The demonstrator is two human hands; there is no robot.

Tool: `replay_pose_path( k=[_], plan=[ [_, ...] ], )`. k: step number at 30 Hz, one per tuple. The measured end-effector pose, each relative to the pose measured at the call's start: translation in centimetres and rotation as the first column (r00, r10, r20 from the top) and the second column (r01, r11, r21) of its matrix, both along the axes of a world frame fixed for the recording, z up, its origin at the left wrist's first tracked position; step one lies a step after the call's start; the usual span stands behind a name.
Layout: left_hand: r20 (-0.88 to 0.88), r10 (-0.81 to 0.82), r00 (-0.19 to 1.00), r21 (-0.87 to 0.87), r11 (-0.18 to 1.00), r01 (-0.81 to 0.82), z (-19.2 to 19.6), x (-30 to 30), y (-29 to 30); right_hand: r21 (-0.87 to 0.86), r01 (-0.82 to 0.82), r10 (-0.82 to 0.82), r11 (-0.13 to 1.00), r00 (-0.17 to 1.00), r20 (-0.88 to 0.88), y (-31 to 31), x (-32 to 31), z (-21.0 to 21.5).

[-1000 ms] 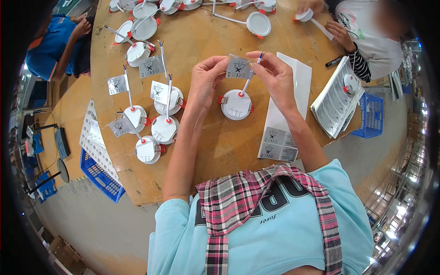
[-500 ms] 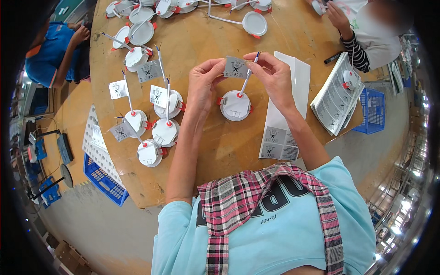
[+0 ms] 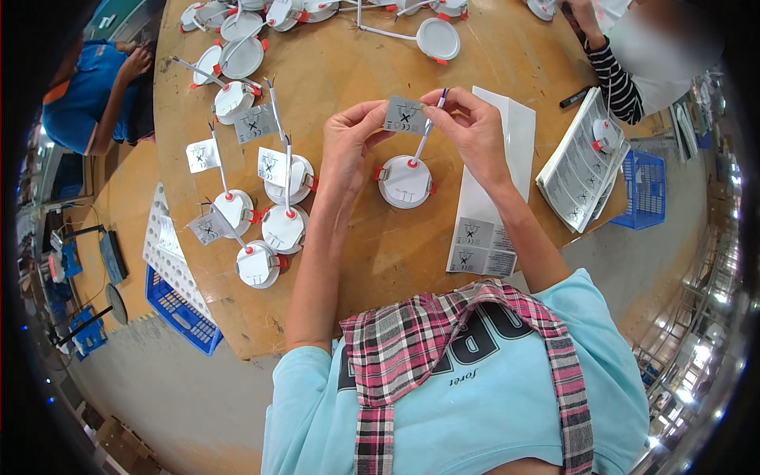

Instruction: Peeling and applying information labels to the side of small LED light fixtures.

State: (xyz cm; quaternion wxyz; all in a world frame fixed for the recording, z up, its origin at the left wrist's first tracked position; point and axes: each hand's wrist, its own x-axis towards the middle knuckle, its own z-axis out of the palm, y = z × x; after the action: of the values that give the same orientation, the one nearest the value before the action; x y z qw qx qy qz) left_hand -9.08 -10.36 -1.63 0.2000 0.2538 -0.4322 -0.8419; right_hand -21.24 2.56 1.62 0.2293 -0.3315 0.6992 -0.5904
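Note:
Between thumb and fingers, my left hand [image 3: 348,142] pinches the left edge of a silver printed label [image 3: 403,115]. My right hand [image 3: 473,136] grips the label's right edge where it meets the white cable [image 3: 421,147], whose blue wire end sticks up past the fingers. That cable rises from a round white downlight [image 3: 404,187] with red-tipped spring clips, lying back side up on the table between my forearms. Beside my right forearm is a white label sheet [image 3: 511,146] with a few silver labels left at its near end.
Left of my arm stand several downlights [image 3: 284,229] with labels on their cables. More lights [image 3: 438,39] lie at the far side. A stack of label sheets [image 3: 566,178] with a downlight on it and a black marker [image 3: 575,98] lie right. Blue baskets [image 3: 643,190] flank the table; two people work nearby.
My hands, the label and the downlight stay almost in place. At the upper right, the other person's hand has shifted up and away from the light there.

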Motion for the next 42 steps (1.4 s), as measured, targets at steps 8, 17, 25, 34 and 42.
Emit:
replay_pose_path(
  k=[8, 17, 25, 34, 42],
  plan=[
    [-0.004, -0.019, 1.000, -0.010, 1.000, 0.019, 0.24, 0.19, -0.18, -0.035, -0.043, 0.045, 0.998, 0.997, 0.057, -0.09, 0.06, 0.22],
    [0.022, -0.036, 0.999, -0.043, 0.998, 0.037, 0.65, 0.44, -0.20, 0.019, -0.014, 0.014, 1.000, 1.000, 0.025, -0.25, 0.21, 0.33],
    [0.018, -0.040, 0.999, -0.044, 0.998, 0.041, 0.45, 0.38, -0.07, 0.002, 0.008, -0.008, 1.000, 1.000, 0.018, -0.14, 0.16, 0.21],
    [0.015, -0.038, 0.999, -0.033, 0.999, 0.039, 0.51, 0.27, 0.10, 0.051, 0.012, -0.009, 0.999, 0.998, -0.062, -0.05, -0.08, 0.27],
    [0.009, -0.055, 0.998, 0.026, 0.998, 0.055, 0.26, 0.33, -0.26, 0.072, 0.041, -0.032, 0.997, 0.992, -0.122, 0.11, 0.12, 0.60]
  ],
)
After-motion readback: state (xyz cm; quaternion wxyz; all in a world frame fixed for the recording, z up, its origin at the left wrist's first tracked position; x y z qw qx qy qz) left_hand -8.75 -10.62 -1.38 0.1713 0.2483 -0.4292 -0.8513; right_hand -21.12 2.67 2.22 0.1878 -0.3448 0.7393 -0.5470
